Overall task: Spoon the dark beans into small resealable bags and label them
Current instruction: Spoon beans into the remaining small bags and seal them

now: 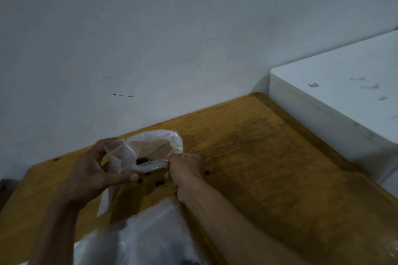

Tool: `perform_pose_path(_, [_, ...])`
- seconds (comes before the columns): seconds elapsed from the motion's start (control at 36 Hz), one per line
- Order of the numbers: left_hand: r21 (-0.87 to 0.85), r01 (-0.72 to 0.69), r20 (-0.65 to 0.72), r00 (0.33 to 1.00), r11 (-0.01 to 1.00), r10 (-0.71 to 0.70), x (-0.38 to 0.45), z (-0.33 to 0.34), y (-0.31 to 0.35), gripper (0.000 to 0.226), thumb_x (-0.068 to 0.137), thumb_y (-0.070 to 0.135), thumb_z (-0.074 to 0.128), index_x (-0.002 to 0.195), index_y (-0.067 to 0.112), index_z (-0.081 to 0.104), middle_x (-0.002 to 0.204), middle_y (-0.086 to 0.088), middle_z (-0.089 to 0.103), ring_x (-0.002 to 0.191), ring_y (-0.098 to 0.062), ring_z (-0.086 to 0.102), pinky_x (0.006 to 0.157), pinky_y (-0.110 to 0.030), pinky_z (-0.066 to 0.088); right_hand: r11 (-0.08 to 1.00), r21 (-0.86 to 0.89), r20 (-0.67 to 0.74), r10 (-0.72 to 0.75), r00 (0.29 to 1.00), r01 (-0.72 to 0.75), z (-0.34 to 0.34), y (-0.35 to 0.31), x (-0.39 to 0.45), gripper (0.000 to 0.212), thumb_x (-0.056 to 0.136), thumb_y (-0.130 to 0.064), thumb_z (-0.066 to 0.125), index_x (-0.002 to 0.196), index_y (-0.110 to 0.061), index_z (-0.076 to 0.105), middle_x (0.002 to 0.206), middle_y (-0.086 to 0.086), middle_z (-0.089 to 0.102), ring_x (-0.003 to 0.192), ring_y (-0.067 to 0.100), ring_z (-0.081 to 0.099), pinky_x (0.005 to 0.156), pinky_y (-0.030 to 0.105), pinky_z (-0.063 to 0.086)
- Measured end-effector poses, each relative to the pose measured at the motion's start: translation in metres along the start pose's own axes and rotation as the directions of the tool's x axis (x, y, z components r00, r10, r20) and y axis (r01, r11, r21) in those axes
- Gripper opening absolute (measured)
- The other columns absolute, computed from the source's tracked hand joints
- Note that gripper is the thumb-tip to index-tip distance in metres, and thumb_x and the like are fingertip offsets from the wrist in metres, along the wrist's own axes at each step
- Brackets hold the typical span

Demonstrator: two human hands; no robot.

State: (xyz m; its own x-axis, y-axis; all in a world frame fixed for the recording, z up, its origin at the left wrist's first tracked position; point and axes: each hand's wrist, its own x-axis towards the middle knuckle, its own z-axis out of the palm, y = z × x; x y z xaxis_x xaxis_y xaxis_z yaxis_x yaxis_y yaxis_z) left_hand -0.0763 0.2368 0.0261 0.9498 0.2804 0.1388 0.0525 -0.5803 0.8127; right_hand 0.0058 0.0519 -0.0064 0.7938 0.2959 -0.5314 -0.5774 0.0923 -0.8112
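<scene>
Above the near half of a worn yellow-brown wooden table (269, 157), both hands hold one small, crumpled, clear plastic bag (148, 146) with its mouth gaping upward and away from the camera. The left hand (94, 174) curls around the bag's left side, the thumb stretched across the lower front of the plastic and the fingers wrapped behind it. The right hand (185, 172) is closed in a pinch on the bag's right-hand edge, near the rim, drawing the film taut. Inside the bag, low against its near wall, sits a small dark clump of beans (142, 160); the count cannot be made out. Several loose dark beans (159, 183) lie on the tabletop just beneath and between the two hands, with one more (207, 172) just to the right of the right hand. A larger, blurred, translucent plastic bag (148, 236) occupies the bottom centre of the view, close to the camera, with dark contents showing at its lowest visible edge. The table stands against a pale grey-white wall (172, 38) bearing scuffs and a short dark streak. A white box-like cabinet (344, 97) with marks on its top abuts the table's far right side.
</scene>
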Motion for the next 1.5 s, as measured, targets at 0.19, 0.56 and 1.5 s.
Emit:
perform_pose_path(0.19, [0.034,-0.021,0.001,1.000,0.999,0.021,0.000,0.002,0.003,0.099,0.030,0.050,0.093,0.120,0.025,0.060,0.120,0.003,0.063,0.103,0.002,0.062,0.071,-0.012,0.055,1.000,0.000,0.001,-0.030,1.000,0.030,-0.010,-0.004,-0.001,0.020,0.093,-0.007,0.058,0.111,-0.012,0.065,0.095,0.007,0.072,0.055,0.007,0.054,0.033,0.013,0.033])
perform_pose_path(0.56, [0.044,-0.014,-0.007,1.000,0.999,0.014,-0.002,0.004,0.000,0.092,0.031,0.052,0.094,0.115,0.031,0.061,0.118,0.003,0.064,0.106,-0.009,0.062,0.076,-0.021,0.053,0.999,-0.016,0.029,-0.048,0.998,0.049,-0.021,-0.008,-0.005,0.017,0.094,-0.010,0.061,0.109,-0.017,0.063,0.092,0.004,0.071,0.057,0.005,0.055,0.037,0.014,0.036])
perform_pose_path(1.5, [0.195,0.163,-0.108,0.984,0.967,-0.144,-0.001,0.003,-0.009,0.124,0.018,0.074,0.088,0.125,0.021,0.056,0.123,0.002,0.057,0.112,-0.020,0.055,0.081,-0.033,0.052,0.983,-0.014,0.003,-0.181,0.983,0.181,-0.043,-0.046,-0.026,0.011,0.094,-0.011,0.063,0.102,-0.008,0.068,0.060,-0.001,0.064,0.042,0.007,0.050,0.040,0.022,0.033])
